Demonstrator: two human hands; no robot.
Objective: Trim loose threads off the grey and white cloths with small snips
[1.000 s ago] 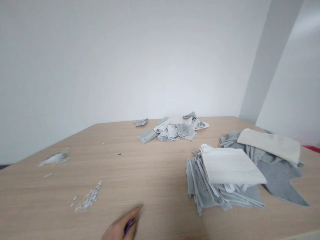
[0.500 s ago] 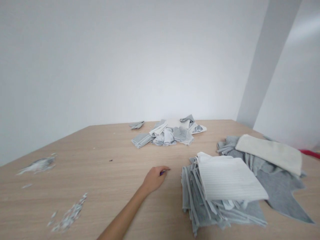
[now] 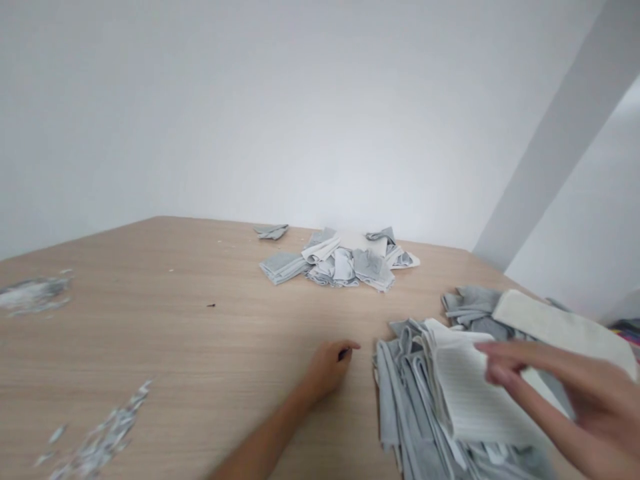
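A pale wall rose behind the wooden tabletop. On its right side sat a stack of folded grey cloths, topped by a white ribbed cloth. Just beyond lay loose grey fabric under a cream piece; a heap of folded cloths spread near the far edge. The right hand, blurred, was over the ribbed cloth, fingertips together; whether its grip had caught fabric, I could not tell. Left of the stack, the left hand was closed, its grip around a small dark item. Pale scraps lay farther left.
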